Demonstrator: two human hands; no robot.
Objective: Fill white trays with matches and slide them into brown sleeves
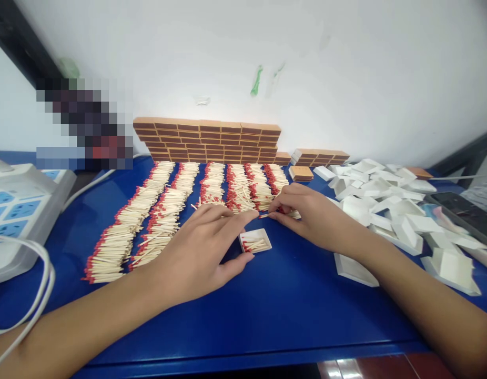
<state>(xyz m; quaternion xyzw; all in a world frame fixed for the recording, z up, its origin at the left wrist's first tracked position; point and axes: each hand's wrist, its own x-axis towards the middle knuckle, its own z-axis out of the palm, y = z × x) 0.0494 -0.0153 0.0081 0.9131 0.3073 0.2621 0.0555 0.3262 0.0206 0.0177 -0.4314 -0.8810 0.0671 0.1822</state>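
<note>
A small white matchbox tray (267, 238) with a few red-tipped matches (254, 245) in it sits on the blue table. My left hand (204, 250) is beside its left side, thumb and fingers spread apart with nothing held between them. Just behind the tray, my right hand (306, 215) pinches at the near end of the rightmost match row. A match (264, 216) pokes out at its fingertips; how many it holds is hidden. Long rows of matches (159, 210) with red heads lie behind and left of both hands.
Stacked brown matchboxes (212, 141) stand along the wall, with a lower row (320, 157) and a single matchbox (301, 173) to the right. Loose white trays (385, 195) pile up at right, near a dark phone (464, 210). A power strip (26, 210) and white cable (48, 273) occupy the left.
</note>
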